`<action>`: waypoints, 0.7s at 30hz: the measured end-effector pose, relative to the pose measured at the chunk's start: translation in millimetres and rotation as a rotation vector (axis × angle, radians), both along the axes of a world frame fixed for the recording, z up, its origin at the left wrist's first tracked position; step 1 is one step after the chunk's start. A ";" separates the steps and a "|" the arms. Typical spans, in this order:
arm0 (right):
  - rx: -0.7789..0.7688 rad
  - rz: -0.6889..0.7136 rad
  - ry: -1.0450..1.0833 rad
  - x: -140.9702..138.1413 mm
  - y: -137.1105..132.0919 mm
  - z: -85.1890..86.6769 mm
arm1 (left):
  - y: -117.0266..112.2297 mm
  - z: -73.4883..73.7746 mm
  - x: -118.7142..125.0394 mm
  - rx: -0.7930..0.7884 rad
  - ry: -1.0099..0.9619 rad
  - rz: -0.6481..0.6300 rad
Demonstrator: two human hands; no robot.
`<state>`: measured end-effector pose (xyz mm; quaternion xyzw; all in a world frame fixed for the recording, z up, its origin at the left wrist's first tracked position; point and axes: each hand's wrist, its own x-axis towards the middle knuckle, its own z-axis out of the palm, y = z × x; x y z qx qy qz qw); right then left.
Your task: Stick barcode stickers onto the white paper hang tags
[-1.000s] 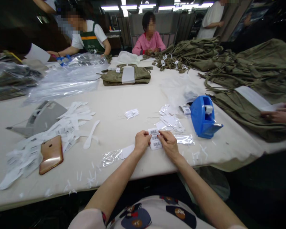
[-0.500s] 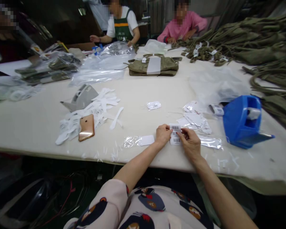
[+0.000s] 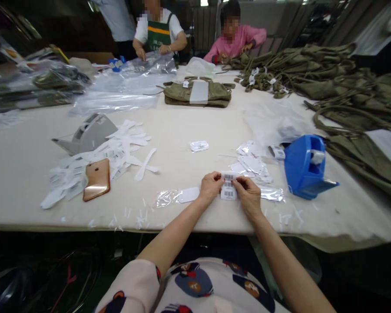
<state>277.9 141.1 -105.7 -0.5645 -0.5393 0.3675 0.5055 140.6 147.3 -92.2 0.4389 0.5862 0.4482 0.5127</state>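
Between my two hands is a short strip of white barcode labels [image 3: 228, 194]. My left hand [image 3: 211, 188] pinches its left edge, and my right hand [image 3: 248, 194] pinches it at the upper right. Left of my left hand lies a white tag [image 3: 188, 195] beside a clear plastic sleeve [image 3: 167, 198]. Another clear sleeve [image 3: 272, 194] is just right of my right hand. Loose white tags [image 3: 254, 167] are heaped behind my right hand. A small bundle of white tags [image 3: 199, 146] lies farther back.
A blue tape dispenser [image 3: 304, 167] stands at right, a grey one [image 3: 90, 134] at left. Near the latter are white paper strips [image 3: 84, 171] and a gold phone [image 3: 97, 179]. Folded olive bags [image 3: 197, 92] lie behind; more olive bags [image 3: 345, 82] are piled right. Two co-workers sit opposite.
My view has turned slightly right, so the table's things appear farther left. Both hands keep holding the label strip, whose barcodes now show more plainly. The co-worker in the apron has brought both hands onto clear plastic.
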 end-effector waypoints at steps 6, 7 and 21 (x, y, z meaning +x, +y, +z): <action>0.108 -0.006 -0.146 1.5 -1.5 -5.5 | 2.7 -4.2 1.4 0.036 0.088 0.113; 0.105 -0.001 -0.151 1.8 -1.8 -5.0 | 2.7 -4.1 1.5 0.041 0.091 0.124; 0.225 0.194 0.095 -0.3 -56.7 92.0 | -7.5 17.8 -1.8 -0.055 -0.296 0.089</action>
